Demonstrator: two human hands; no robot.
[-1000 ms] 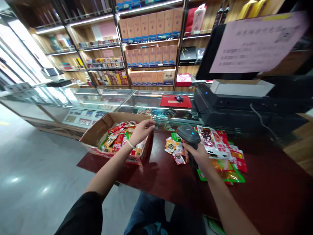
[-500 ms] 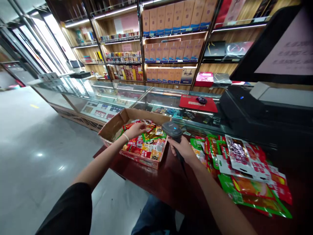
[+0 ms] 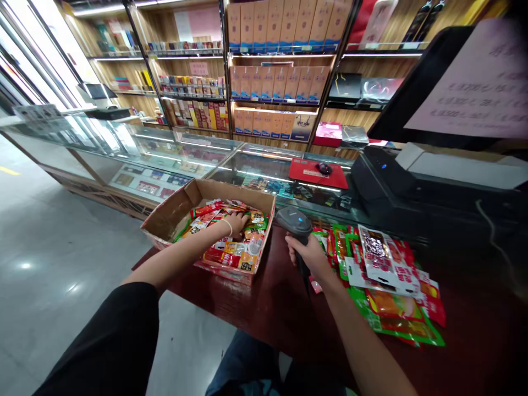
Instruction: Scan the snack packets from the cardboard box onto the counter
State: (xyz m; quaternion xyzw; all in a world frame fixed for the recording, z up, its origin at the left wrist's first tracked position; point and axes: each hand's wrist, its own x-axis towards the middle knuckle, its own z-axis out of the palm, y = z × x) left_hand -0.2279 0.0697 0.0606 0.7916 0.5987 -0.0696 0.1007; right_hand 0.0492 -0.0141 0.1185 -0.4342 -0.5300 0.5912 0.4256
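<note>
A cardboard box point(image 3: 173, 212) full of small snack packets point(image 3: 231, 250) sits at the left end of a dark red table point(image 3: 268, 297). My left hand point(image 3: 237, 223) reaches down into the box, fingers curled onto the packets; what it grips I cannot make out. My right hand point(image 3: 307, 256) is wrapped round the handle of a black barcode scanner point(image 3: 293, 221), held upright just right of the box. A heap of red, green and orange snack packets point(image 3: 383, 280) lies on the table to the right of the scanner.
A black till with a screen point(image 3: 416, 93) and a taped paper note point(image 3: 482, 88) stands at the back right. Glass display counters point(image 3: 165, 159) run behind the table, with a red mouse mat point(image 3: 315, 171). Shelves of boxed goods point(image 3: 272, 71) line the wall. Grey floor lies left.
My left hand has gone from the box's far rim down onto the packets inside. My right hand with the scanner has shifted left, nearer the box. The view has swung about.
</note>
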